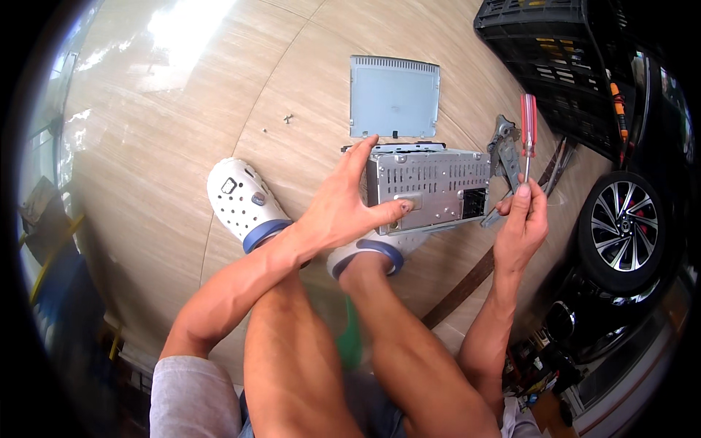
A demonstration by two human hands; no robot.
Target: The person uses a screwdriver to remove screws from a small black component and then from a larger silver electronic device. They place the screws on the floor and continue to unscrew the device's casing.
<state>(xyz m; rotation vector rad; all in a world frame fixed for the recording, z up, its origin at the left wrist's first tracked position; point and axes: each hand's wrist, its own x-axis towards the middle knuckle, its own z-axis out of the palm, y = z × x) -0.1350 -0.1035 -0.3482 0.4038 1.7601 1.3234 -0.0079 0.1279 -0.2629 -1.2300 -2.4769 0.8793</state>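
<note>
A silver metal car stereo unit (438,179) with slotted vents and a black connector socket stands tilted on the floor in front of my feet. My left hand (354,201) grips its left end, thumb across the near face and fingers over the top edge. To the right of the unit, my right hand (523,215) pinches the metal shaft of a screwdriver (529,124), whose red and clear handle points up and away from me. Beyond the unit a flat grey metal cover plate (394,98) lies on the floor. A few small screws (288,118) lie left of the plate.
Right of the unit lies a grey metal mechanism (504,150) with arms. A black plastic crate (548,66) stands at the far right, near a car wheel (624,226). My feet in white clogs (244,197) are close to the unit. A brown strip (460,288) crosses the tiled floor.
</note>
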